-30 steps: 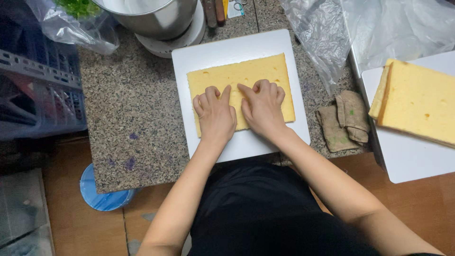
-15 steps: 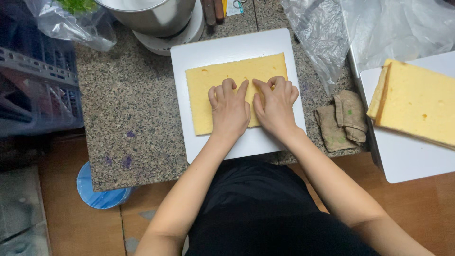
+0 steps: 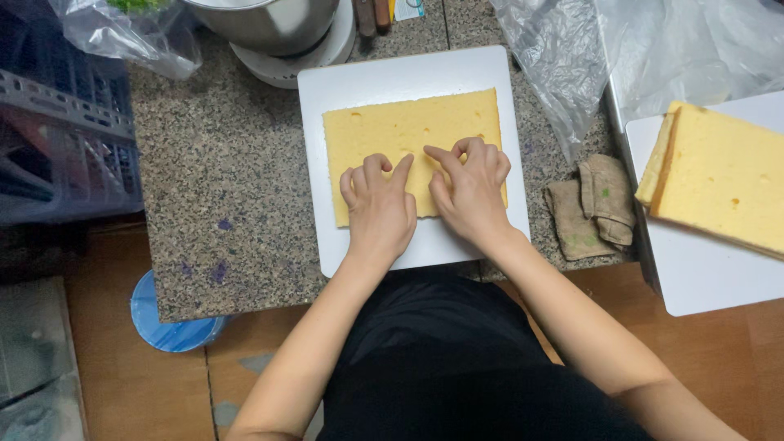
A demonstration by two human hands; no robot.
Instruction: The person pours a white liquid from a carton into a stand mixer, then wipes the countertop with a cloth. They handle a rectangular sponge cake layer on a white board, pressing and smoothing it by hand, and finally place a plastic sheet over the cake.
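Note:
A flat yellow sponge cake sheet (image 3: 400, 131) lies on a white board (image 3: 359, 77) on the speckled granite counter (image 3: 220, 171). My left hand (image 3: 378, 208) and my right hand (image 3: 467, 192) rest side by side on the sheet's near edge. Their fingers are bent and the fingertips press into the cake near its middle. The near edge of the sheet is hidden under both palms. Neither hand grips anything.
A stack of yellow cake sheets (image 3: 723, 184) sits on a second white board (image 3: 710, 269) at the right. Folded brown cloths (image 3: 592, 204) lie between the boards. A metal pot (image 3: 269, 20), clear plastic bags (image 3: 645, 49), a grey crate (image 3: 57, 147) and a blue lid (image 3: 167, 322) surround the counter.
Both hands have slid along the cake's near edge and their fingers have curled from flat to bent, fingertips pressing into the sheet.

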